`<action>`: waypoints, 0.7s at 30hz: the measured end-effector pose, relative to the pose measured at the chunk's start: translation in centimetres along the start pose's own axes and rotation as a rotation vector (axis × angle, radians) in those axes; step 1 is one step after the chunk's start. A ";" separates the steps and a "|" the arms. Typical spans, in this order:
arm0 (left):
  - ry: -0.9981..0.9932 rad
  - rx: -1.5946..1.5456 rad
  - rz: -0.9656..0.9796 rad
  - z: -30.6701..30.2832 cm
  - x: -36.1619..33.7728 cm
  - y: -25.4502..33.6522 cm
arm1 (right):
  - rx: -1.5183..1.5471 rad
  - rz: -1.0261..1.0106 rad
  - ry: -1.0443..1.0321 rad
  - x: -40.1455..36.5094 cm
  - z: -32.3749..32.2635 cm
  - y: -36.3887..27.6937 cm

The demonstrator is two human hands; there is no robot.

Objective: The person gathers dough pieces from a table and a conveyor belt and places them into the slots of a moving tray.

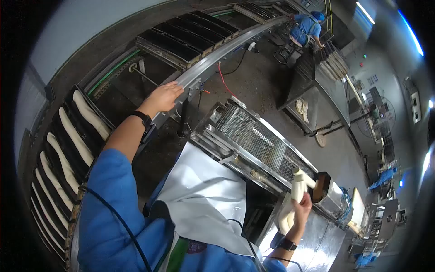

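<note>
My left hand (165, 96) lies with its fingers stretched over the metal rail (213, 56) of the conveyor. At the lower right, my right hand (302, 209) has its fingers round a pale dough strip (298, 188), which hangs down beside a steel table (324, 235). The strip's upper end is near the outlet of a metal machine (327, 190). A wire mesh belt (258, 136) runs up to that machine. On the left, a black grooved tray (68, 158) holds several long pale dough strips.
Dark, dough-free trays (190, 36) sit on the conveyor at the top. A co-worker (306, 29) in blue stands beyond, by a metal table (324, 99) with stacked trays. A red cable (223, 79) hangs under the rail. More equipment stands at the far right.
</note>
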State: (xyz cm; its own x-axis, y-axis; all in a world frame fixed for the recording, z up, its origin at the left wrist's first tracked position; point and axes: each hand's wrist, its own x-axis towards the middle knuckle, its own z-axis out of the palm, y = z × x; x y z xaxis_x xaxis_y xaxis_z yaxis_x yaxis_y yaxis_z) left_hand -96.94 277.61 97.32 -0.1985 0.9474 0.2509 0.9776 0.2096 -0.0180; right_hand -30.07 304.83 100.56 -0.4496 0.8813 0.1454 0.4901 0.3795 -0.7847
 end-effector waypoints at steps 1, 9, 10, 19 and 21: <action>-0.016 0.002 -0.008 0.2 -0.2 -0.4 | 0.039 -0.058 -0.014 0.9 0.8 -4.1; 0.047 -0.037 -0.021 4.8 0.6 -2.8 | 0.871 -0.553 -0.100 10.3 12.5 -32.3; 0.054 -0.032 -0.026 5.1 0.7 -2.8 | 0.938 -0.598 -0.208 12.6 15.0 -33.9; 0.024 -0.023 -0.064 7.9 1.8 -3.6 | 0.582 -0.467 -0.889 20.5 35.2 -36.0; 0.055 -0.020 -0.069 8.5 1.6 -4.0 | 0.330 -0.413 -0.809 21.3 36.3 -30.6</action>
State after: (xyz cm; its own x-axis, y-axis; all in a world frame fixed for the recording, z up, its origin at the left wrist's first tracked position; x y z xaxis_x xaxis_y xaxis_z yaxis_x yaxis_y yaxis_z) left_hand -101.73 280.36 89.53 -0.2617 0.9161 0.3038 0.9631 0.2684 0.0205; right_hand -81.72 301.75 105.78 -0.9783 0.1886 0.0859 -0.0012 0.4094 -0.9124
